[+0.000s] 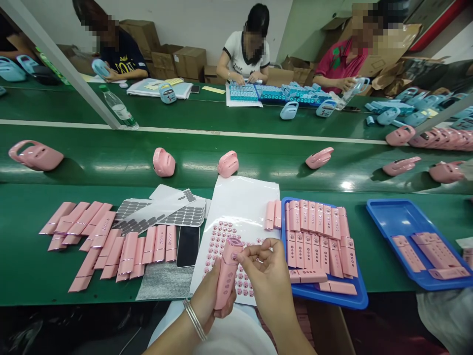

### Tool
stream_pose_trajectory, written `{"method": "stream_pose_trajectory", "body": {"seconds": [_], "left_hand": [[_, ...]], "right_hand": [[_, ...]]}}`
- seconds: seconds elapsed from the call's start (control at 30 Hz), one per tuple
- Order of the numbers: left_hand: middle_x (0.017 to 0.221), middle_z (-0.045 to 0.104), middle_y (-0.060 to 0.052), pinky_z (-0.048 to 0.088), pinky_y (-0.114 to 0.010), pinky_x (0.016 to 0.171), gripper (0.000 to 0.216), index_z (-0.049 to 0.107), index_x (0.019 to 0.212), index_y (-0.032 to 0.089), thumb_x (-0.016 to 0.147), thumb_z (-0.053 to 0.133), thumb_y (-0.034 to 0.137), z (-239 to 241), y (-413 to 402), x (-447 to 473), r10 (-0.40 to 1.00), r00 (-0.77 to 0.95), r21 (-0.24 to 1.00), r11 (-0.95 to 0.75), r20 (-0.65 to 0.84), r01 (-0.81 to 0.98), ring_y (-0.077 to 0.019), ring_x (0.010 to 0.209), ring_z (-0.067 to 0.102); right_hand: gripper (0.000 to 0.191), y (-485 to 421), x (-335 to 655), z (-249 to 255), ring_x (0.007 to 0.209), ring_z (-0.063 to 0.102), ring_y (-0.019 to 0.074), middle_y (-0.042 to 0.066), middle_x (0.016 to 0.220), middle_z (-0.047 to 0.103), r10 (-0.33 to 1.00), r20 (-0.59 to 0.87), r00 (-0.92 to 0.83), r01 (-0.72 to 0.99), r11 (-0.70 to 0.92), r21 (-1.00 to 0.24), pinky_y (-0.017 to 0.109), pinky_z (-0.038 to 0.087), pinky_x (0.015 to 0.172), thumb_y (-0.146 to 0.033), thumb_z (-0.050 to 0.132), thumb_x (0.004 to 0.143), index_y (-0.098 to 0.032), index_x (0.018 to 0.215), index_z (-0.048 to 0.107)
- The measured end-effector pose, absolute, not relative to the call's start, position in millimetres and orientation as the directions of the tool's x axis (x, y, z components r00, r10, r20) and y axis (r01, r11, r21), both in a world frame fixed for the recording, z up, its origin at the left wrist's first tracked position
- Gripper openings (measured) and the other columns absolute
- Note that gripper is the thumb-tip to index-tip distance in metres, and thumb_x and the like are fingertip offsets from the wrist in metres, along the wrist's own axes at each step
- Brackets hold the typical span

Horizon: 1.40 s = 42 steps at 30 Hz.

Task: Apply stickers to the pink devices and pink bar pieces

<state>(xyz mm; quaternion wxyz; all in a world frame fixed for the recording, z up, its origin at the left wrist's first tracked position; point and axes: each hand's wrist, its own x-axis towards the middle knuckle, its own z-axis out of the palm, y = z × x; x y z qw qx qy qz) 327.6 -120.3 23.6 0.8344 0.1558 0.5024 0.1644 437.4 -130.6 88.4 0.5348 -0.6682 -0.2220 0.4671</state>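
My left hand (218,291) is wrapped around a slim pink plastic housing (226,281), held tilted upright with a row of small oval marks facing up. My right hand (271,276) pinches thumb and forefinger at the housing's upper face, on a small round sticker (235,256). How firmly the sticker is attached cannot be seen. Under both hands lies a white sheet (246,197) bearing rows of round pink stickers (218,241). To the right, a blue tray (360,296) holds several similar pink housings (314,241), with two more (274,214) beside its left edge.
On the left lie loose pink housings (125,254), sticker sheets (173,209) and a dark phone (188,246). Another blue tray (391,209) stands at far right. Pink handled casings (163,162) sit along the green belt (192,143). Several people work across it, near a water bottle (120,108).
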Motion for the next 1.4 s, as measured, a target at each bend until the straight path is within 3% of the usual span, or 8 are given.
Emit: {"method": "stream_pose_trajectory", "body": {"seconds": [0.43,0.6,0.8,1.03,1.13,1.23,1.3,1.4], "left_hand": [[0.033,0.043,0.000,0.009,-0.020,0.032,0.066,0.048,0.052,0.015,0.070,0.029,0.076,19.0,-121.0,327.6,0.432,0.450,0.447,0.891,-0.782,-0.079,-0.0054,0.022,0.031],[0.032,0.043,-0.001,0.011,-0.021,0.031,0.069,0.048,0.051,0.015,0.070,0.025,0.077,15.8,-118.1,326.2,0.419,0.453,0.447,0.893,-0.787,-0.050,-0.0069,0.022,0.033],[0.034,0.040,0.003,0.006,-0.017,0.031,0.067,0.048,0.061,0.017,0.071,0.019,0.076,32.9,-111.7,327.0,0.278,0.613,0.261,0.958,-0.740,-0.119,-0.0027,0.022,0.024],[0.033,0.040,0.002,0.005,-0.017,0.031,0.063,0.048,0.062,0.017,0.073,0.022,0.074,36.6,-112.0,329.4,0.248,0.609,0.220,0.968,-0.753,-0.122,-0.0031,0.021,0.024],[0.032,0.039,0.002,0.004,-0.018,0.032,0.065,0.048,0.059,0.017,0.072,0.024,0.075,32.6,-113.2,332.3,0.248,0.579,0.222,0.968,-0.777,-0.117,-0.0032,0.022,0.024],[0.032,0.039,0.003,0.008,-0.017,0.033,0.064,0.051,0.059,0.015,0.070,0.033,0.076,25.2,-118.4,342.1,0.319,0.454,0.318,0.945,-0.832,-0.082,-0.0041,0.025,0.027],[0.036,0.046,0.001,0.018,-0.018,0.035,0.059,0.055,0.065,0.015,0.069,0.042,0.072,17.3,-123.3,350.6,0.345,0.429,0.374,0.927,-0.835,-0.019,-0.0071,0.031,0.037],[0.060,0.063,-0.004,0.040,-0.026,0.048,0.052,0.061,0.082,0.016,0.067,0.052,0.065,-0.8,-122.3,359.0,0.341,0.525,0.453,0.886,-0.780,0.098,-0.0158,0.054,0.056]], "right_hand": [[0.035,-130.9,437.9,81.0,0.065,0.059,0.0128,-0.006,0.069,0.060,0.776,-0.383,0.502,-0.191,-0.332,-0.924,0.027,0.048,0.061,-0.026,0.067,0.070,-0.025,0.083,0.034],[0.034,-127.6,444.5,74.7,0.060,0.053,0.0102,-0.010,0.063,0.050,0.794,-0.364,0.486,-0.146,-0.337,-0.930,0.024,0.048,0.058,-0.024,0.068,0.070,-0.024,0.080,0.036],[0.027,-123.4,446.6,61.2,0.040,0.046,0.0072,-0.012,0.053,0.046,0.892,-0.425,0.156,-0.476,-0.309,-0.823,0.020,0.040,0.043,-0.043,0.057,0.080,-0.024,0.079,0.038],[0.023,-126.2,448.2,57.9,0.045,0.051,0.0086,-0.008,0.058,0.051,0.903,-0.413,0.123,-0.568,-0.277,-0.775,0.021,0.039,0.046,-0.043,0.052,0.084,-0.022,0.077,0.044],[0.019,-131.8,445.4,56.3,0.052,0.052,0.0122,-0.005,0.063,0.052,0.889,-0.406,0.213,-0.460,-0.275,-0.844,0.026,0.044,0.051,-0.042,0.049,0.085,-0.023,0.085,0.047],[0.033,-142.8,434.7,50.6,0.073,0.058,0.0192,0.001,0.085,0.059,0.848,-0.332,0.414,-0.122,-0.310,-0.943,0.032,0.048,0.066,-0.030,0.063,0.073,-0.023,0.103,0.050],[0.045,-148.8,430.2,42.3,0.091,0.058,0.0244,0.006,0.101,0.061,0.822,-0.272,0.501,0.051,-0.342,-0.938,0.035,0.047,0.079,-0.026,0.064,0.069,-0.022,0.111,0.049],[0.039,-152.9,451.1,21.9,0.099,0.059,0.0249,0.005,0.107,0.063,0.769,-0.204,0.605,0.138,-0.354,-0.925,0.035,0.047,0.083,-0.030,0.053,0.080,-0.025,0.118,0.047]]}}
